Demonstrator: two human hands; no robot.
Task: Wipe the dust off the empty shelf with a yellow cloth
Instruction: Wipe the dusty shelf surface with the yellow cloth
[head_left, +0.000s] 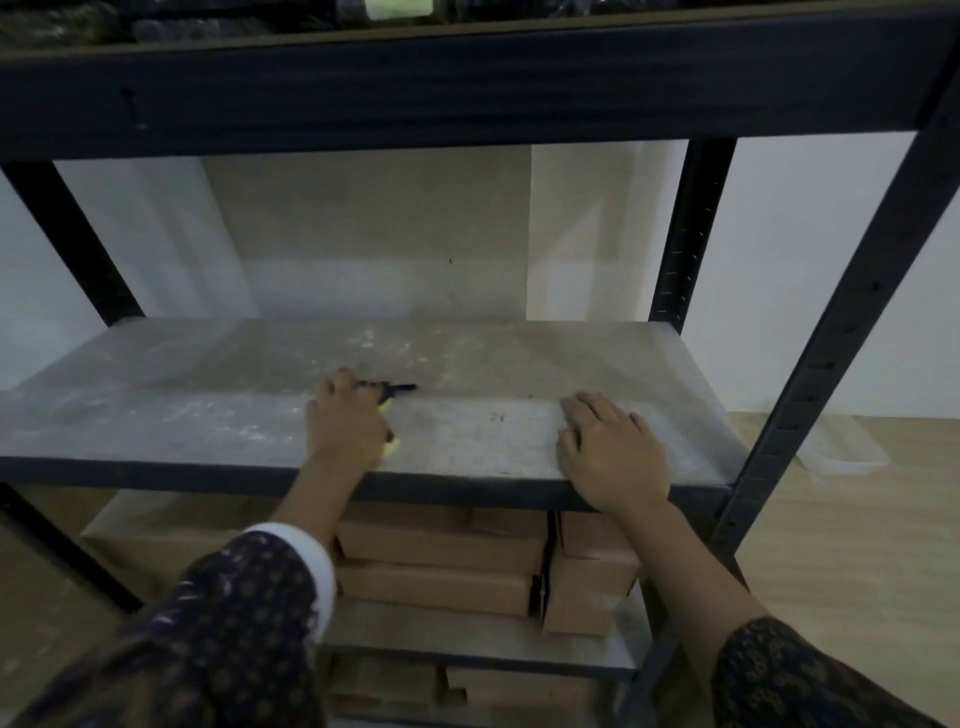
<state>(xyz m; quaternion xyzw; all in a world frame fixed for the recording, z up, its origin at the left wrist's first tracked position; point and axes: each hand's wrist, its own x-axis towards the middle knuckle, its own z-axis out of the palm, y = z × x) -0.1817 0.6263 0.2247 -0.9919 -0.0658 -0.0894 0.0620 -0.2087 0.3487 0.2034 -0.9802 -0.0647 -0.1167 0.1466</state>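
Note:
The empty grey shelf board (208, 410) of a dark metal rack shows pale dust streaks across its surface. My left hand (345, 421) presses down near the middle of the board, shut on a yellow cloth (390, 446) that peeks out only at the hand's right edge. A small dark object (397, 387) lies just beyond its fingers. My right hand (613, 449) rests flat on the board's front right part, fingers spread, holding nothing.
Dark uprights (831, 364) frame the rack on the right and left (67, 239). The shelf above (467, 88) hangs low over the board. Cardboard boxes (441, 561) fill the lower shelves. A clear plastic tub (847, 452) sits on the wooden floor at the right.

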